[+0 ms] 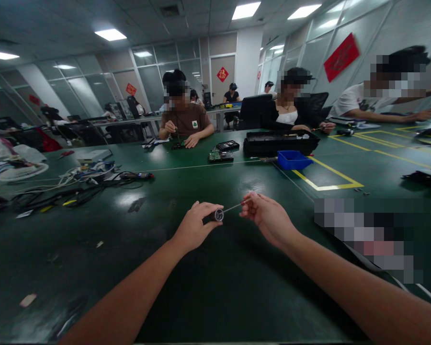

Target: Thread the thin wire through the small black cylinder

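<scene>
My left hand is closed around a short black cylinder, which looks like a small flashlight. Its round, glassy end with a pale ring faces right and toward me. From the other side my right hand pinches a thin metal rod, like a slim screwdriver shaft. The rod slants down to the left, and its tip meets the ringed end of the cylinder; whether it goes inside I cannot tell. My right fingers hide the rod's other end. Both hands are above the green tabletop.
Cables lie to the left. Ahead are hard drives, a black bin and a blue tray. A blurred-out flat object lies to the right. Co-workers sit across the table, one person handling small parts.
</scene>
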Action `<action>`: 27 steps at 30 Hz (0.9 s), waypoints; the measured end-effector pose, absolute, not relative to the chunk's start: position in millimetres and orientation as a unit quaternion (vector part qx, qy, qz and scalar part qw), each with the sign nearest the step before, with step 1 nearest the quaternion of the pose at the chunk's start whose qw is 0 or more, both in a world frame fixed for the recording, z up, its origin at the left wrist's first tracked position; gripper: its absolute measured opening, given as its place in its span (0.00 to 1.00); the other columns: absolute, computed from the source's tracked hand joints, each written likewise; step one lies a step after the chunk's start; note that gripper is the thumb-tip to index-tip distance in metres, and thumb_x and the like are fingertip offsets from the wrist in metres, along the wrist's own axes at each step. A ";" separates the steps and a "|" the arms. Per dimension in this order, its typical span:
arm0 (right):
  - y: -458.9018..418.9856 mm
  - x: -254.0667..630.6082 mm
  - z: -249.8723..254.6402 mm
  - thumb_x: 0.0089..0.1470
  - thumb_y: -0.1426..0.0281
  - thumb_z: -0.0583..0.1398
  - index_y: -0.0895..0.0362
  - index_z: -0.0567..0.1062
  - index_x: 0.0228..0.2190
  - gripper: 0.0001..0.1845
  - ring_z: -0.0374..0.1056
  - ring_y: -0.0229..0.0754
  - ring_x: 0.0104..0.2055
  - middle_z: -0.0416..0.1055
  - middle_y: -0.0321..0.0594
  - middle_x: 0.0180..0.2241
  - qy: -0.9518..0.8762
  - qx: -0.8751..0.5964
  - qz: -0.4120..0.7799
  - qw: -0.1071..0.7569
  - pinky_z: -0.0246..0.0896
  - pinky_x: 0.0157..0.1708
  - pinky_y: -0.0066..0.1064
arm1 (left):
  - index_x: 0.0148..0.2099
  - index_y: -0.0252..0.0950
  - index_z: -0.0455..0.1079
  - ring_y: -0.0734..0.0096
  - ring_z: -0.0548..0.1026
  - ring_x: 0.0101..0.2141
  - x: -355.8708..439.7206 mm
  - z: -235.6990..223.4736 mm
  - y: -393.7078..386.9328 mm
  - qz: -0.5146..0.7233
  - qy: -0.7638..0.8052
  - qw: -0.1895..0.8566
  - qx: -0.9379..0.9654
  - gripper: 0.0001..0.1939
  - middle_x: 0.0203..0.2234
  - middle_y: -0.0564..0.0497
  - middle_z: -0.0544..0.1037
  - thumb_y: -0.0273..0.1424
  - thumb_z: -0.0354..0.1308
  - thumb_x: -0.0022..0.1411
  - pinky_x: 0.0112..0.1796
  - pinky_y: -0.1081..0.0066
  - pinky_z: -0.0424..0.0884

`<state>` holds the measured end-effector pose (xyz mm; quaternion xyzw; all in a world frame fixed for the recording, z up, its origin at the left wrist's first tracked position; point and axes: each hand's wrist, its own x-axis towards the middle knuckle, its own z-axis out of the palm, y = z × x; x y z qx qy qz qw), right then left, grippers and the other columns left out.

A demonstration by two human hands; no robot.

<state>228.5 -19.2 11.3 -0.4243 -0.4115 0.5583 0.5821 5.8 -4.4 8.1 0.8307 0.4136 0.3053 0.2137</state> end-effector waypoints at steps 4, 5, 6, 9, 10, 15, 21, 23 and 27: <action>-14.5 230.1 8.9 0.56 0.56 0.62 0.56 0.73 0.31 0.15 0.67 0.39 0.27 0.69 0.36 0.25 -0.396 -0.424 0.555 0.596 0.70 0.33 0.37 | 0.56 0.46 0.72 0.62 0.72 0.53 6.4 8.5 -3.7 0.282 0.418 0.210 0.838 0.19 0.51 0.50 0.77 0.29 0.64 0.62 0.64 0.43 0.47; -14.8 230.3 8.6 0.56 0.56 0.62 0.56 0.73 0.31 0.15 0.68 0.40 0.28 0.70 0.36 0.26 -0.412 -0.431 0.526 0.606 0.70 0.34 0.36 | 0.56 0.46 0.72 0.62 0.72 0.53 6.5 8.3 -3.6 0.282 0.420 0.209 0.837 0.19 0.51 0.50 0.77 0.29 0.64 0.62 0.64 0.43 0.47; -15.6 230.3 8.4 0.57 0.55 0.62 0.56 0.74 0.33 0.16 0.69 0.40 0.30 0.71 0.37 0.28 -0.432 -0.438 0.498 0.611 0.70 0.35 0.36 | 0.56 0.46 0.71 0.62 0.72 0.54 6.5 7.9 -3.5 0.284 0.422 0.209 0.835 0.20 0.51 0.51 0.77 0.30 0.64 0.62 0.64 0.43 0.47; -19.8 230.4 8.1 0.61 0.55 0.59 0.56 0.74 0.36 0.16 0.71 0.41 0.33 0.73 0.38 0.32 -0.506 -0.450 0.425 0.601 0.70 0.38 0.38 | 0.57 0.46 0.71 0.61 0.72 0.54 6.1 6.0 -3.5 0.296 0.431 0.205 0.827 0.21 0.52 0.51 0.77 0.31 0.65 0.62 0.65 0.44 0.47; -21.4 230.4 8.4 0.62 0.56 0.58 0.55 0.74 0.37 0.16 0.72 0.42 0.34 0.74 0.39 0.32 -0.529 -0.454 0.404 0.592 0.69 0.39 0.39 | 0.57 0.46 0.71 0.61 0.72 0.54 6.0 5.4 -3.5 0.300 0.433 0.204 0.825 0.21 0.52 0.51 0.77 0.32 0.65 0.62 0.65 0.44 0.47; -29.9 230.4 16.4 0.65 0.57 0.55 0.55 0.74 0.39 0.15 0.74 0.44 0.36 0.76 0.39 0.33 -0.597 -0.481 0.341 0.544 0.68 0.40 0.39 | 0.56 0.45 0.72 0.59 0.73 0.52 6.4 5.7 -4.2 0.303 0.436 0.206 0.822 0.21 0.51 0.50 0.77 0.33 0.65 0.61 0.64 0.44 0.48; -35.6 232.6 26.6 0.61 0.57 0.59 0.54 0.76 0.34 0.14 0.71 0.41 0.27 0.74 0.36 0.24 -0.650 -0.523 0.258 0.487 0.65 0.29 0.34 | 0.57 0.44 0.72 0.56 0.73 0.52 7.0 8.6 -5.0 0.295 0.455 0.208 0.814 0.21 0.50 0.48 0.78 0.32 0.65 0.61 0.63 0.43 0.53; -36.1 232.7 25.5 0.62 0.60 0.57 0.54 0.76 0.38 0.12 0.73 0.43 0.31 0.76 0.38 0.29 -0.658 -0.506 0.263 0.493 0.66 0.32 0.35 | 0.57 0.44 0.72 0.56 0.73 0.52 6.7 8.0 -4.6 0.295 0.452 0.207 0.816 0.21 0.50 0.48 0.78 0.32 0.64 0.62 0.63 0.44 0.52; -36.9 231.3 23.0 0.64 0.63 0.54 0.53 0.74 0.38 0.10 0.73 0.43 0.34 0.76 0.37 0.31 -0.669 -0.500 0.257 0.485 0.65 0.33 0.34 | 0.57 0.44 0.71 0.58 0.72 0.53 7.4 6.4 -4.3 0.284 0.441 0.210 0.825 0.20 0.51 0.50 0.77 0.31 0.64 0.62 0.64 0.43 0.48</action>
